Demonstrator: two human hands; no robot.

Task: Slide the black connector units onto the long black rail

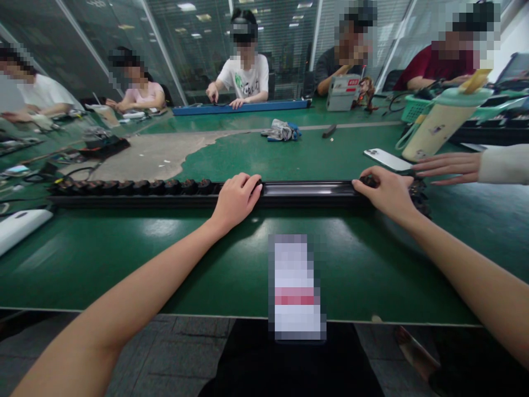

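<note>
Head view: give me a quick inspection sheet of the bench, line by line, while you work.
surface: green mat, with a worn beige patch on the far left
job's things: long black rail, with round black parts along its left stretch
clutter: phone, tumbler, gloves, pixelated item near the front edge
grippers: left hand curled over the rail; right hand over its right stretch; co-worker's hand beside the phone
cables: black cable at the far right
surroundings: seated co-workers, glass partition
</note>
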